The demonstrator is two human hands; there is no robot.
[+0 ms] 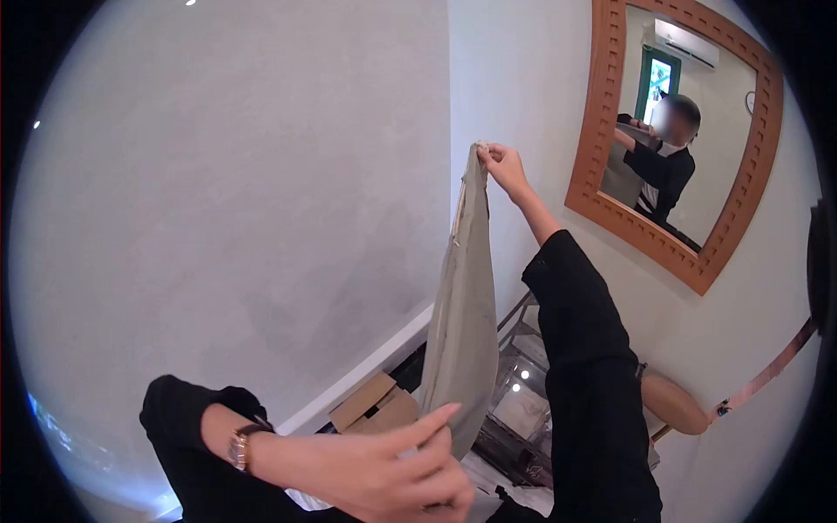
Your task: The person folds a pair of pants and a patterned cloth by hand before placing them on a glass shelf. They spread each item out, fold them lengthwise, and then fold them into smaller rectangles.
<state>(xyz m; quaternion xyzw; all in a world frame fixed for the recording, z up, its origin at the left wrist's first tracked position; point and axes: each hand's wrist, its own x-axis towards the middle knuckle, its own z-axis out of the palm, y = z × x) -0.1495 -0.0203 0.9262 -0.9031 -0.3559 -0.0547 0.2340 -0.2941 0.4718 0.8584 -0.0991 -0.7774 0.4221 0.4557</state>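
A long grey-green piece of fabric hangs down in a narrow fold, with a pale, uneven edge along its left side. My right hand is raised high and pinches its top corner between thumb and fingers. Lower down, my left hand, wearing a gold watch, is in front of the fabric's bottom part. Its index finger stretches out while the other fingers bend loosely, and I see nothing held in it. Whether the left fingers touch the fabric cannot be made out. The fabric's lower end is hidden behind that hand.
Behind the fabric are cardboard boxes and a clear plastic container on the floor side. A wood-framed mirror hangs on the right wall, reflecting a person. A round brown object is beside my right sleeve. A pale wall fills the left.
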